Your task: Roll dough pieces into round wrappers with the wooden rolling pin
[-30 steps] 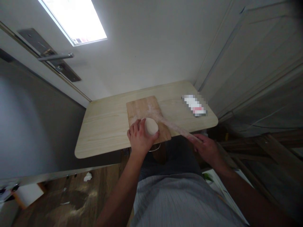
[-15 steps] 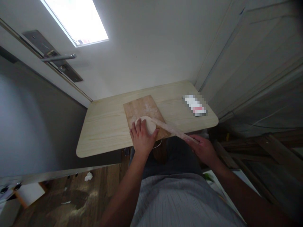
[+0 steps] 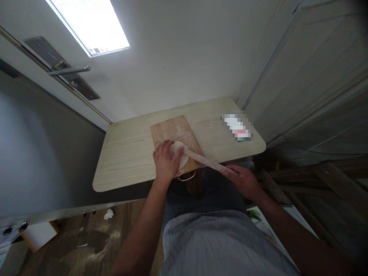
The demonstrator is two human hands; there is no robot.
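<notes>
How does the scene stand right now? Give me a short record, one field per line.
Left hand: spread on a flat, round, pale dough disc
Right hand: gripping one end of a slim, flour-dusted wooden rolling pin
Pin's other end: at the dough disc's right side
Under the dough: brown rectangular wooden board, flour-dusted
Under the board: pale wood-grain tabletop with rounded corners
Tabletop's right end: pixelated white-and-red item, identity unclear

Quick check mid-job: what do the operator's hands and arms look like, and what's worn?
The left hand and right hand are gloveless; no watch or cable shows. Both forearms are sleeveless. The shirt is grey with fine lines.
</notes>
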